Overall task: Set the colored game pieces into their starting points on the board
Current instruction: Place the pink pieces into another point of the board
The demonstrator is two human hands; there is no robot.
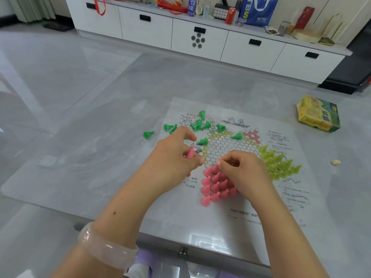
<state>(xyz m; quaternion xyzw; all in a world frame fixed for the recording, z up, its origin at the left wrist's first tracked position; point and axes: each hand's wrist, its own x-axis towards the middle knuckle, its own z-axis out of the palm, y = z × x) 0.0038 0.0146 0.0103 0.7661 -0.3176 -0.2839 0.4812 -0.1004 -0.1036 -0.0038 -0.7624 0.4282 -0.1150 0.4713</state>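
Hands are working over the paper Chinese-checkers board sheet, which is lying on the grey glossy tabletop toward its near right part, close to the near edge. The left hand is hovering over the sheet's left side, its fingers curled and pinching one pink cone-shaped plastic game piece, which is pointing tip-up between thumb and fingers. The right hand is sitting just beside it over the board's near point, its fingertips closed together on the top pink cone of the cluster of pink cone pieces. That cluster is standing packed in a triangle on the board's near point, partly hidden under the right hand. Yellow-green cone pieces are standing in a filled triangle at the board's right point. Green cone pieces are lying tipped and scattered near the sheet's far left corner, some on the printed hexagon grid, and one green cone is lying off the sheet on the bare tabletop to the left. A translucent pale pink bangle is circling the left wrist. A yellow and green cardboard box is resting near the tabletop's right edge, well apart from the sheet, with a small cream round object nearer along that edge.
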